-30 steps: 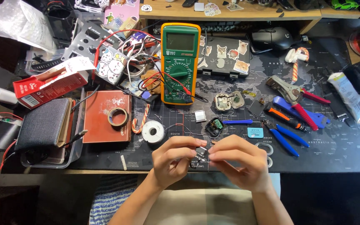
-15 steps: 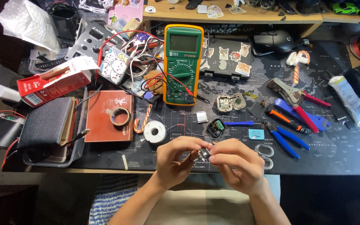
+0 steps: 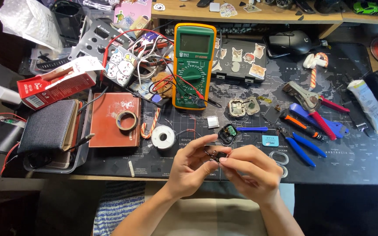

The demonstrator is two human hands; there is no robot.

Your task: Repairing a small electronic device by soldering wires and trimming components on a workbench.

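Both hands meet over the near edge of the counter, pinching one small dark part between their fingertips: my left hand grips it from the left with thumb and forefinger, my right hand closes on it from the right. The part is tiny, blackish with a bit of metal glint, held clear of the mat just in front of me; I cannot make out its finer shape. Judging by what lies about, the work looks to be midway: a small black shell lies open just beyond my hands with its green inside showing, a pale opened casing sits further back, and a blue card and two oval rings wait to the right, none of them fitted together. The multimeter stands upright at the back with its red and black leads trailing loose, touching nothing I hold. Solder spool, blue pliers and red-handled cutter rest untouched, so reassembly of the open pieces seems left to do.
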